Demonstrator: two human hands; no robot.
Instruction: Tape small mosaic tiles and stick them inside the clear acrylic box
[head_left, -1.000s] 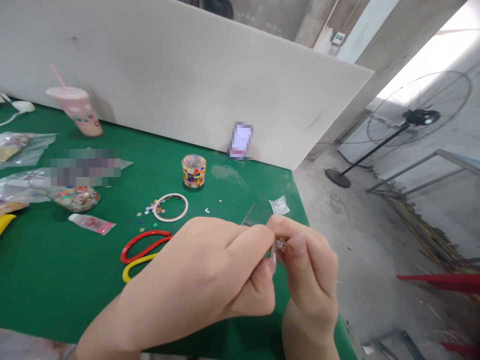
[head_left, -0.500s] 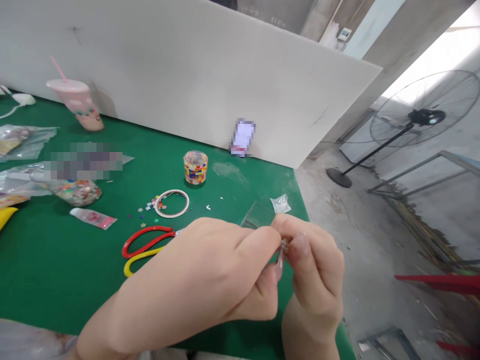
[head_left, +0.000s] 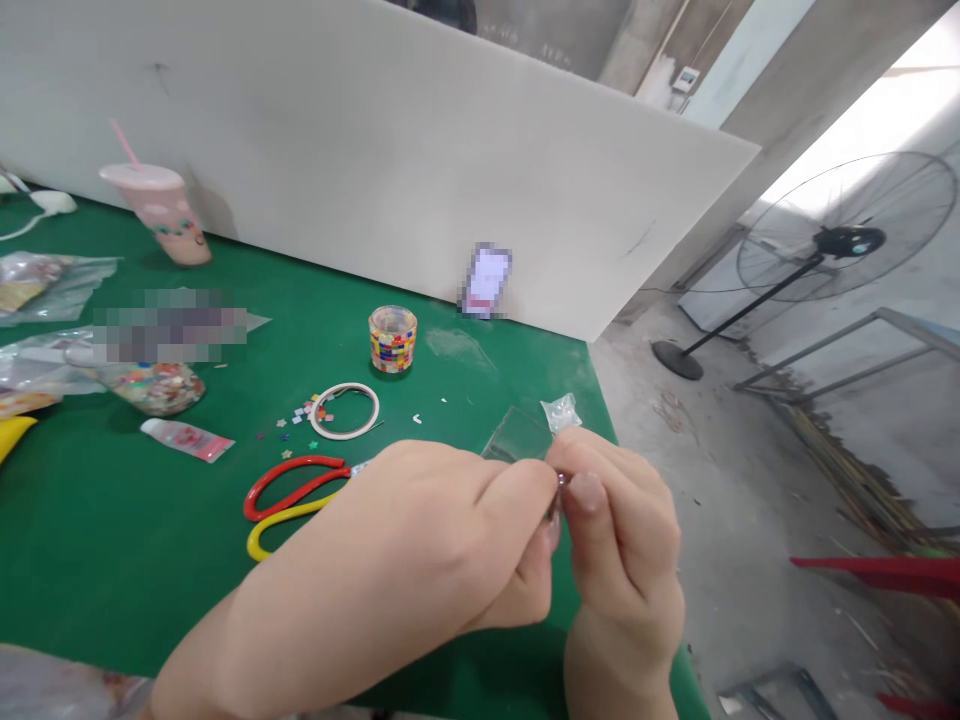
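My left hand [head_left: 442, 545] and my right hand [head_left: 622, 540] meet over the near right corner of the green table [head_left: 112, 520]. Both are closed in a pinch on one tiny shiny piece [head_left: 560, 483] between their fingertips; it is too small to name. Just behind the fingers lie a clear plastic sheet [head_left: 516, 437] and a small clear bag [head_left: 561, 411]. Red and yellow scissors [head_left: 289, 497] lie left of my left hand, their blades hidden behind it.
A white ring [head_left: 344, 411] with small coloured bits beside it, a mosaic-covered cup [head_left: 392, 339], a pink tube [head_left: 186, 440], a bag of coloured pieces [head_left: 154, 386] and a pink drink cup [head_left: 159, 212] are on the table. A white board [head_left: 375, 140] backs it. A floor fan [head_left: 840, 240] stands right.
The pinched fingertips have risen slightly and the right thumb has shifted on the tiny piece. Both hands stay together in the same place.
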